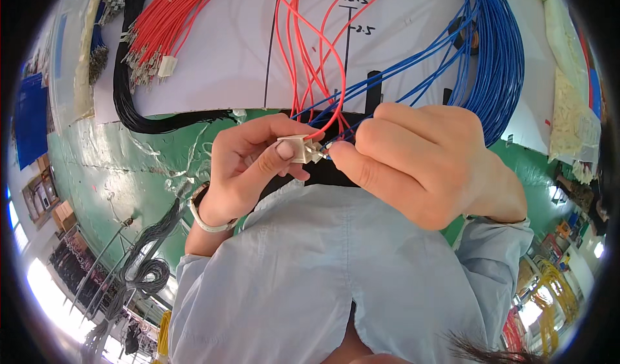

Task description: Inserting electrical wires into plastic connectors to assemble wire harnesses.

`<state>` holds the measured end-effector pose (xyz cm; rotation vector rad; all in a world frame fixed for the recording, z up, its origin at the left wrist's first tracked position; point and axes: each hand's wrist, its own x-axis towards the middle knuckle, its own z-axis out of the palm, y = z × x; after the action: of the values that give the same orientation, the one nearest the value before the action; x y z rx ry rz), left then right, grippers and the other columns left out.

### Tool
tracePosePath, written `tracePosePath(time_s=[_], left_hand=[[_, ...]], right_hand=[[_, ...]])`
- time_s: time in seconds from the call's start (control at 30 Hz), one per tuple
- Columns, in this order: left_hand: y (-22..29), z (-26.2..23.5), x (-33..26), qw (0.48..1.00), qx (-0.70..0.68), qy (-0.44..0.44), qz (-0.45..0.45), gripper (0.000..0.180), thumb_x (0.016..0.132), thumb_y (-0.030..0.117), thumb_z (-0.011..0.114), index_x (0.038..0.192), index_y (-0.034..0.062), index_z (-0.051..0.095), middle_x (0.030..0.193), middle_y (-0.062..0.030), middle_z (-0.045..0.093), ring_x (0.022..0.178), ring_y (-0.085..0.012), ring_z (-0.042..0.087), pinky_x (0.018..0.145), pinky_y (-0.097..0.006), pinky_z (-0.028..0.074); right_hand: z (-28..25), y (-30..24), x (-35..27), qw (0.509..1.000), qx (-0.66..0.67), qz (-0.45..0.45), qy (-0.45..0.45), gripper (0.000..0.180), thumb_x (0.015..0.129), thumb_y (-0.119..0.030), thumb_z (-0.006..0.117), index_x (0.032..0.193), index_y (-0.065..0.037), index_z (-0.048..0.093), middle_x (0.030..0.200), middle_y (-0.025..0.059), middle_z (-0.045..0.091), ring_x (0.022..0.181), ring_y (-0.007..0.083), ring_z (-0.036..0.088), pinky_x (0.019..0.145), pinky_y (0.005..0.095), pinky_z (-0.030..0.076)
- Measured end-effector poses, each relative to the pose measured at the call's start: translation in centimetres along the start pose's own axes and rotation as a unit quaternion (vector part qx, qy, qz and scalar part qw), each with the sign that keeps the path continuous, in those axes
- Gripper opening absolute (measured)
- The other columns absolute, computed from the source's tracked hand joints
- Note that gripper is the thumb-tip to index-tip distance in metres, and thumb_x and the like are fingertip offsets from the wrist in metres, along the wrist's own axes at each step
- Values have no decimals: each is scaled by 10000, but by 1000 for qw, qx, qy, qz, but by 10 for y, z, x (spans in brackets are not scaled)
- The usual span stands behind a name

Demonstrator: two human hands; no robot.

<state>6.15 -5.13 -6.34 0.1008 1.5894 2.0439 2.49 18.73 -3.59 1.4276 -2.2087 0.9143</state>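
Note:
Between the thumb and fingers of my left hand [248,160] is a white plastic connector housing [298,149]. Several red wires [340,73] run down to it from the table. Just right of the housing, my right hand [420,160] pinches a thin wire end with a small metal terminal [325,151] at the housing's open side. Its fingertips hide part of the wire, and whether the terminal is inside the housing I cannot tell. Blue wires [400,67] stretch from the right toward both hands and pass behind the fingers.
On the white table [226,60] lie a red wire bundle [174,21] with metal ends at the left, a black cable bundle [126,93], and a thick blue wire bundle [497,54] at the right. Black upright pegs [374,91] stand near the front edge. Grey cable coils [148,273] hang at lower left.

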Motion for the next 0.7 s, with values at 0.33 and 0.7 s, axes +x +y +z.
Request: tracePosePath(time_s=[0.33, 0.7], left_hand=[[-2, 9, 5, 998, 48, 31, 19, 247, 996, 89, 563, 1153, -94, 617, 966, -79, 627, 834, -113, 636, 709, -238, 593], [-5, 11, 11, 963, 212, 97, 138, 193, 930, 5, 626, 1110, -51, 664, 870, -84, 613, 753, -108, 639, 618, -207, 528]], right_hand=[[19, 5, -4, 998, -19, 58, 25, 258, 627, -68, 765, 859, -10, 667, 688, 32, 492, 508, 127, 484, 379, 250, 326], [22, 14, 0, 976, 131, 170, -37, 163, 742, -88, 781, 822, -72, 640, 718, 33, 541, 522, 182, 523, 441, 311, 396]])
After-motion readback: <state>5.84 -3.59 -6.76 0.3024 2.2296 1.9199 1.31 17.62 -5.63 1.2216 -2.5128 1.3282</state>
